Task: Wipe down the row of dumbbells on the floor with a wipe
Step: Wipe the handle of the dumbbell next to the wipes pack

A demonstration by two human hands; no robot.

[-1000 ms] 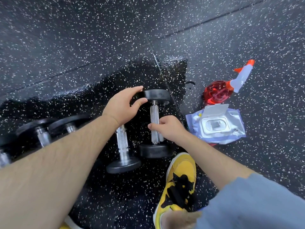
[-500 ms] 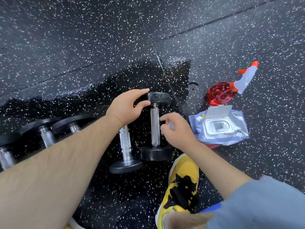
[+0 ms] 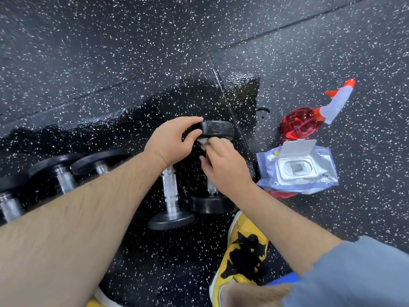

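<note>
A row of black dumbbells with chrome handles lies on the wet speckled floor. The rightmost dumbbell [image 3: 215, 129] lies with its far head up-frame and its near head by my shoe. My left hand [image 3: 171, 142] grips the far head's left rim. My right hand [image 3: 223, 167] holds a small white wipe [image 3: 203, 143] against the upper handle, just under that head, hiding most of the handle. A second dumbbell [image 3: 169, 196] lies just left of it. Two more dumbbells [image 3: 64, 173] sit farther left, partly behind my left forearm.
An open pack of wipes [image 3: 296, 167] lies to the right of the dumbbells, lid flipped up. A red spray bottle [image 3: 309, 118] lies on its side beyond it. My yellow and black shoe [image 3: 243, 251] is planted just below the rightmost dumbbell. A dark wet patch covers the floor around the dumbbells.
My right hand has slid with the wipe from the lower handle up to just under the far head. My left hand has kept its grip on that head.
</note>
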